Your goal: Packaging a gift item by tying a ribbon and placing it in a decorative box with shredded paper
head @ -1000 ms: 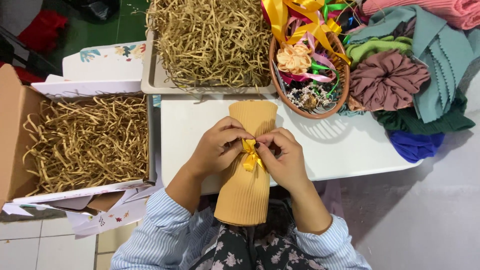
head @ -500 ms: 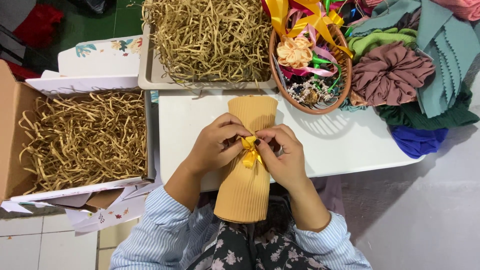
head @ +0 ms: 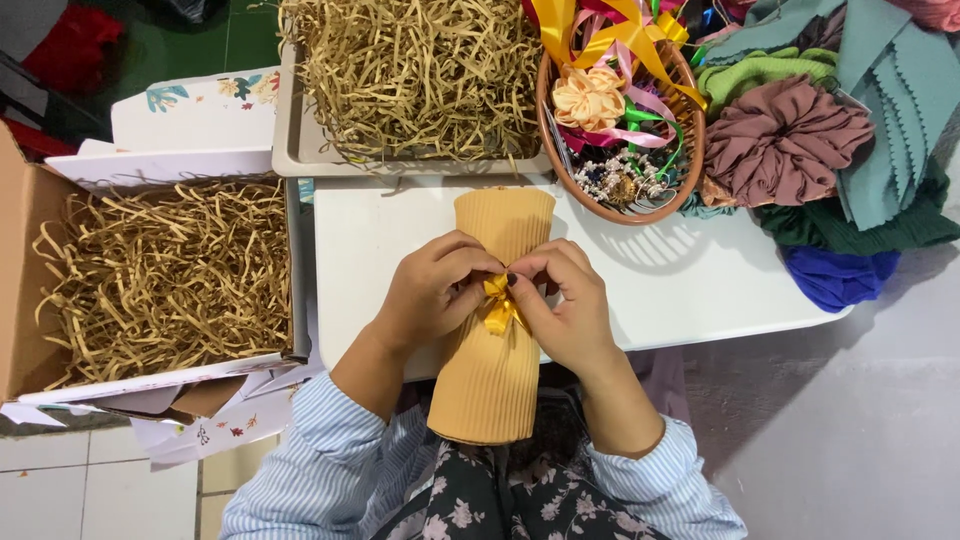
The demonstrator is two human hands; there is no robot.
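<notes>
Both hands, left (head: 432,290) and right (head: 562,305), pinch a yellow ribbon (head: 497,305) around a mustard cloth roll (head: 495,375) on the white surface (head: 690,285). Far: a tray (head: 290,150) and left box (head: 25,270) hold paper shreds; a basket (head: 560,160) holds ribbons.

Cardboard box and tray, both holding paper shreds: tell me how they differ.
The cardboard box is brown with open flaps and sits off the white table's left edge; the tray is shallow, beige and flapless, at the table's far edge. The box lies nearer the left hand; the tray lies beyond both hands, past the mustard ribbed cloth roll. Both hold tan shredded paper.
</notes>
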